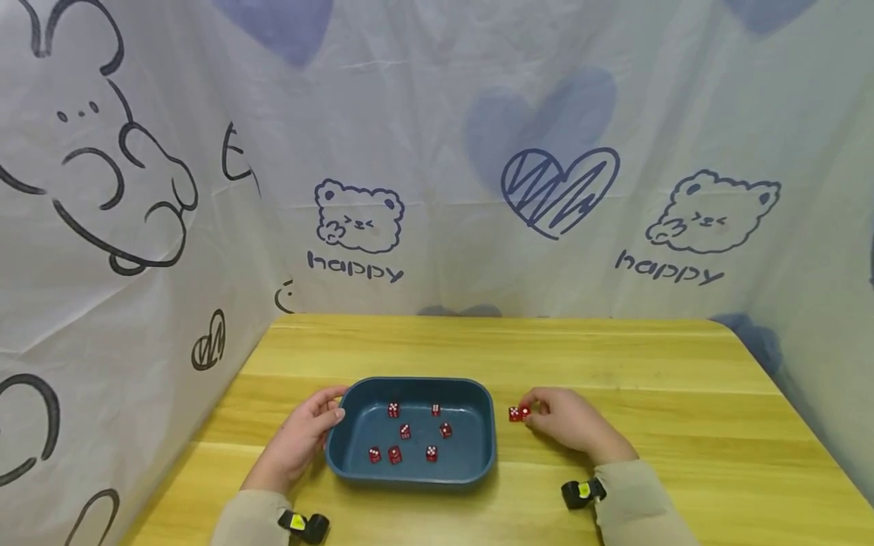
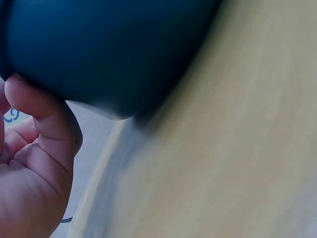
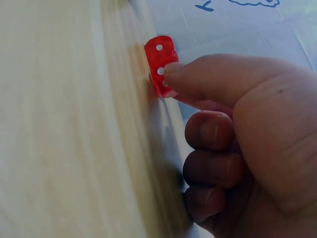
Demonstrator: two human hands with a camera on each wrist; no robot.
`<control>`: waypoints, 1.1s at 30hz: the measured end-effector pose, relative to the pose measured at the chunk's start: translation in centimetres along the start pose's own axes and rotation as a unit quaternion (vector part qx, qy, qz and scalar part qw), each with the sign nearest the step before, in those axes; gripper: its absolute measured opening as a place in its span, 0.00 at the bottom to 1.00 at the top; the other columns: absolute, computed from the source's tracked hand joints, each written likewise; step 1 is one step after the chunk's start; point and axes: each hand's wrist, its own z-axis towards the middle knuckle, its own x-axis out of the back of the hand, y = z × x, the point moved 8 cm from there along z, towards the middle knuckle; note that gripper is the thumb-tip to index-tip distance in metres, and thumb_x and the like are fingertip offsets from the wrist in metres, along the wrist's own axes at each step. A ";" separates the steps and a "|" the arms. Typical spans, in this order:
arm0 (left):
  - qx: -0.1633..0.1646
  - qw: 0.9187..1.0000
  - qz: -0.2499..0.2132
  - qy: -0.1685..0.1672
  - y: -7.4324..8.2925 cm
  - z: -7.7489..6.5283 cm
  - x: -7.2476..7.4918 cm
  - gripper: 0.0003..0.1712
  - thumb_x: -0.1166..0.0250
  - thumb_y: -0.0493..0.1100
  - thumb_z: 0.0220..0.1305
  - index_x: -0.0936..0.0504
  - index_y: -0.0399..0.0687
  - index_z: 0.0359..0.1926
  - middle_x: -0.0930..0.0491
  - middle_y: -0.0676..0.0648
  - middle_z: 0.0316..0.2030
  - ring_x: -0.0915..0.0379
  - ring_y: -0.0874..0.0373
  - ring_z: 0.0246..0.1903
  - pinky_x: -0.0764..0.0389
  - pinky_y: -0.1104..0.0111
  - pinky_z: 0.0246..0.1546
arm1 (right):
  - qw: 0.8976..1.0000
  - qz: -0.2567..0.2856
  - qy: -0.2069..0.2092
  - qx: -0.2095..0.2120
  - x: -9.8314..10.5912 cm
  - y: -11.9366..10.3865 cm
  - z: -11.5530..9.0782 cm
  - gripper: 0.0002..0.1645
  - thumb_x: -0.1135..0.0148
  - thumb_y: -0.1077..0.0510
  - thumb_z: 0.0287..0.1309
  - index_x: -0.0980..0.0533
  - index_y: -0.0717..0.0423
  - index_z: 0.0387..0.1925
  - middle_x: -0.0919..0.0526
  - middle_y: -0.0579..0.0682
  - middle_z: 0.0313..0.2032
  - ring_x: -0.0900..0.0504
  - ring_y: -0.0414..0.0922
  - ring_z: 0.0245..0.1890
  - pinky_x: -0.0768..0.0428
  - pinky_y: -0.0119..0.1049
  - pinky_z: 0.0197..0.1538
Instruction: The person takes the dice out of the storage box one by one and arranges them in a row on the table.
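Observation:
My left hand [image 1: 303, 432] grips the left end of a dark blue-green tray [image 1: 410, 479], its thumb at the rim. In the left wrist view the fingers of that hand [image 2: 42, 153] touch the tray's side [image 2: 99, 49]. Several red dice with white pips, among them one die [image 1: 405, 431] near the middle, lie spread inside. To the right of the tray, my right hand [image 1: 567, 421] pinches a red die [image 1: 525, 412]. Another red die [image 1: 514, 414] sits right against it on the left. From the right wrist, the thumb [image 3: 208, 77] covers part of the held die [image 3: 161, 72].
A yellow wood-grain table [image 1: 614, 364] lies under everything. White cloth [image 1: 437, 227] with hearts and bear drawings hangs behind it and along both sides. Black wrist cameras [image 1: 580, 493] are strapped over the light sleeves [image 1: 638, 500].

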 end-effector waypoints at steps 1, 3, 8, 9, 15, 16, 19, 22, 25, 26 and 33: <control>0.001 1.000 -0.002 0.000 0.0 0.0 0.0 0.29 0.42 0.37 0.75 0.38 0.34 0.72 0.28 0.41 0.43 0.31 0.59 0.28 0.28 0.72 0.25 | 1.000 0.000 -0.001 0.000 0.0 0.0 0.0 0.10 0.31 0.56 0.61 0.17 0.42 0.44 0.26 0.43 0.22 0.30 0.41 0.21 0.33 0.36 0.26; 0.001 1.000 -0.001 0.002 0.0 0.0 0.0 0.29 0.42 0.37 0.74 0.37 0.34 0.72 0.28 0.41 0.43 0.31 0.59 0.28 0.28 0.72 0.25 | 1.000 0.000 -0.005 -0.002 0.0 0.1 0.1 0.09 0.31 0.55 0.61 0.17 0.41 0.43 0.27 0.43 0.22 0.31 0.41 0.21 0.33 0.36 0.26; 0.001 1.000 0.000 0.007 0.0 -0.2 0.0 0.29 0.43 0.37 0.75 0.37 0.35 0.72 0.27 0.41 0.43 0.31 0.58 0.29 0.28 0.72 0.25 | 1.000 -0.002 -0.003 0.003 -0.2 0.0 0.1 0.09 0.32 0.55 0.62 0.16 0.41 0.44 0.27 0.43 0.22 0.31 0.41 0.21 0.32 0.36 0.26; 0.001 1.000 -0.001 0.006 0.0 -0.2 0.0 0.29 0.43 0.37 0.75 0.37 0.35 0.72 0.28 0.40 0.43 0.31 0.58 0.29 0.28 0.72 0.25 | 1.000 -0.003 -0.002 0.004 -0.1 0.0 0.1 0.09 0.32 0.55 0.62 0.16 0.41 0.44 0.27 0.43 0.22 0.31 0.40 0.21 0.32 0.36 0.26; -0.001 1.000 -0.006 -0.001 0.0 0.0 -0.1 0.29 0.43 0.36 0.75 0.38 0.34 0.72 0.28 0.40 0.43 0.30 0.58 0.28 0.28 0.72 0.24 | 1.000 -0.005 0.005 0.004 0.1 -0.3 -0.1 0.09 0.31 0.55 0.62 0.16 0.42 0.44 0.27 0.43 0.21 0.31 0.40 0.20 0.33 0.36 0.26; -0.001 1.000 -0.007 -0.002 0.0 -0.1 -0.2 0.29 0.43 0.36 0.75 0.38 0.34 0.72 0.28 0.39 0.43 0.30 0.58 0.29 0.27 0.72 0.25 | 1.000 -0.004 0.005 0.004 0.1 -0.3 -0.1 0.09 0.31 0.55 0.61 0.16 0.42 0.44 0.27 0.43 0.21 0.31 0.40 0.20 0.33 0.36 0.26; 0.000 1.000 -0.007 -0.002 -0.1 -0.1 -0.1 0.28 0.44 0.36 0.75 0.38 0.34 0.72 0.27 0.39 0.44 0.28 0.58 0.31 0.25 0.72 0.27 | 1.000 -0.002 0.006 0.006 0.1 -0.3 -0.2 0.10 0.31 0.55 0.61 0.16 0.42 0.44 0.27 0.43 0.21 0.31 0.40 0.21 0.33 0.36 0.26; 0.000 1.000 -0.007 0.001 -0.3 -0.1 0.0 0.28 0.44 0.36 0.75 0.37 0.35 0.71 0.26 0.38 0.44 0.27 0.57 0.32 0.25 0.71 0.27 | 1.000 -0.003 0.007 0.008 0.0 -0.3 -0.2 0.10 0.31 0.54 0.60 0.16 0.43 0.45 0.27 0.42 0.21 0.31 0.40 0.20 0.33 0.37 0.26; 0.000 1.000 -0.010 0.004 -0.5 0.0 0.0 0.27 0.44 0.35 0.75 0.36 0.36 0.71 0.26 0.37 0.46 0.26 0.56 0.34 0.24 0.71 0.28 | 1.000 -0.008 0.010 0.005 0.0 -0.2 -0.2 0.10 0.30 0.54 0.60 0.16 0.42 0.45 0.27 0.42 0.21 0.31 0.40 0.20 0.32 0.37 0.26; 0.000 1.000 -0.011 0.004 -0.5 0.0 0.0 0.27 0.44 0.35 0.75 0.36 0.36 0.71 0.26 0.37 0.46 0.26 0.55 0.34 0.24 0.71 0.28 | 1.000 -0.009 0.010 0.005 0.0 -0.2 -0.2 0.11 0.30 0.54 0.60 0.16 0.43 0.45 0.27 0.42 0.21 0.31 0.40 0.20 0.32 0.37 0.26; -0.002 1.000 -0.012 0.002 -0.6 0.2 0.1 0.27 0.44 0.36 0.75 0.36 0.36 0.71 0.27 0.39 0.45 0.27 0.56 0.34 0.24 0.71 0.29 | 1.000 -0.010 0.008 0.003 -0.1 -0.2 -0.2 0.11 0.31 0.54 0.60 0.16 0.42 0.45 0.27 0.42 0.21 0.31 0.41 0.20 0.32 0.37 0.26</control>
